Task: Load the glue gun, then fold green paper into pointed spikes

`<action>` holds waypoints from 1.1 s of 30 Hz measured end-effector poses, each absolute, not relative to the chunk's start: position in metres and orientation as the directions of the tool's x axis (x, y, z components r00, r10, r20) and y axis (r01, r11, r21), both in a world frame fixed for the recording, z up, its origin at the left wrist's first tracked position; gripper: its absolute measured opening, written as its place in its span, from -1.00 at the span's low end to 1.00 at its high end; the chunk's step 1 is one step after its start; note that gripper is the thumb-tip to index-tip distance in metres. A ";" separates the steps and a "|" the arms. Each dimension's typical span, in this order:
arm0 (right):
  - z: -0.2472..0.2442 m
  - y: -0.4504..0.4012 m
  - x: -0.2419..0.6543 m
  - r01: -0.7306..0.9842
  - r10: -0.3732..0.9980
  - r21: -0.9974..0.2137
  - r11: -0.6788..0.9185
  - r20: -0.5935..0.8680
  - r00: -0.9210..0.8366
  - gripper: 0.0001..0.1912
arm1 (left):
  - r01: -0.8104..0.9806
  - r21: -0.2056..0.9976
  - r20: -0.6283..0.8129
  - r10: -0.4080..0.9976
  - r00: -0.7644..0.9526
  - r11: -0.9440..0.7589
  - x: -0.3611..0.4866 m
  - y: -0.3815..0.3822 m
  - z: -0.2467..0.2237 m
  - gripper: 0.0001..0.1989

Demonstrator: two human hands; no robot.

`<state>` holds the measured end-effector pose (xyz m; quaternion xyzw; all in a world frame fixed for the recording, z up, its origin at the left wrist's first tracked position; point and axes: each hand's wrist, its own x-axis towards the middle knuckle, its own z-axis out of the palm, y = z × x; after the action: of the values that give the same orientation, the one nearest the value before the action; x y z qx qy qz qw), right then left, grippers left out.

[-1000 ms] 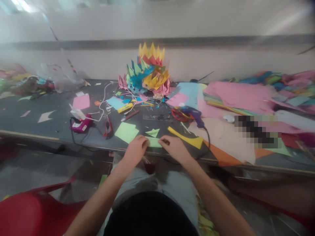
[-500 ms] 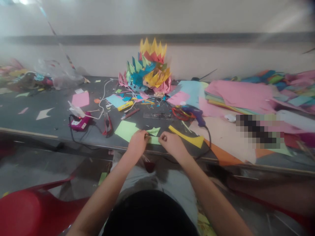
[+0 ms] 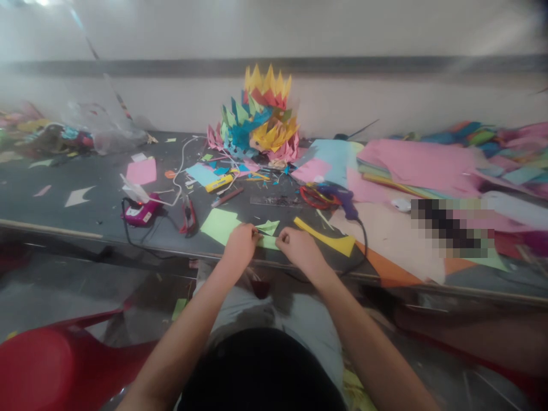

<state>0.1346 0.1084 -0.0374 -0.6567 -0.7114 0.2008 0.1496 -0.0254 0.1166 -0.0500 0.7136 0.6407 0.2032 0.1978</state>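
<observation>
Close to the table's near edge, my left hand (image 3: 240, 244) and my right hand (image 3: 297, 244) pinch the two ends of a light green paper strip (image 3: 268, 242). The strip is held level between them. Just beyond it lies a folded green paper scrap (image 3: 269, 228), and a larger green paper sheet (image 3: 220, 224) reaches up to my left hand. A curved yellow paper strip (image 3: 327, 238) rests to the right of my right hand. The fingertips partly cover the strip's ends.
Behind stand crowns of spiky coloured paper (image 3: 259, 123). A glue gun (image 3: 342, 197) and red-handled scissors (image 3: 314, 197) lie right of centre. At left are a magenta power box (image 3: 139, 212), red pliers (image 3: 187, 216) and a yellow cutter (image 3: 219, 183). Pink sheets (image 3: 419, 165) are stacked at right.
Both hands keep their pinch on the green strip, almost still. The view has shifted very slightly; nothing on the table has visibly moved.
</observation>
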 end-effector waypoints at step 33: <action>-0.028 0.056 0.121 0.979 0.977 0.021 0.202 -0.079 -0.199 -0.61 | 0.820 0.318 -0.051 0.855 0.516 -0.476 -0.071 0.133 -0.036 -0.68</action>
<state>0.1208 0.0563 -0.0284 -0.6316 -0.7742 0.0167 -0.0373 -0.0708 0.1328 -0.0359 0.8570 0.4888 0.0572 0.1528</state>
